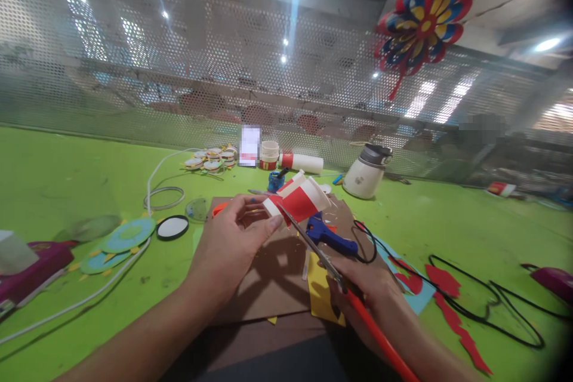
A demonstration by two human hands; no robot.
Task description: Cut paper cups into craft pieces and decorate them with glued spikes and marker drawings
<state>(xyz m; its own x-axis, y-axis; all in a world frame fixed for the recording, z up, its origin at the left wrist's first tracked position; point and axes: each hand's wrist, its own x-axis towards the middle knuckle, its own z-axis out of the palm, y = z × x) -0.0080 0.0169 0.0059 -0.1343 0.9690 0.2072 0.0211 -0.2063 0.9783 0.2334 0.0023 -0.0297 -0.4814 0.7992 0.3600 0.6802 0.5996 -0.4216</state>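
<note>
My left hand (233, 239) is closed on a red and white paper cup (301, 198), held on its side above a brown cardboard sheet (268, 274). My right hand (371, 286) grips red-handled scissors (322, 256), and their blades reach up into the cup's red wall. A blue glue gun (329, 236) lies on the cardboard just behind the scissors. A yellow paper scrap (321, 295) rests under my right hand.
On the green table are blue foam rings (128, 236), a black-rimmed disc (172, 227), a white cable (152, 188), stacked cups (269, 155), a white kettle (367, 174), red paper cut-outs (447, 292) and a black cord (492, 298). A perforated metal screen stands behind.
</note>
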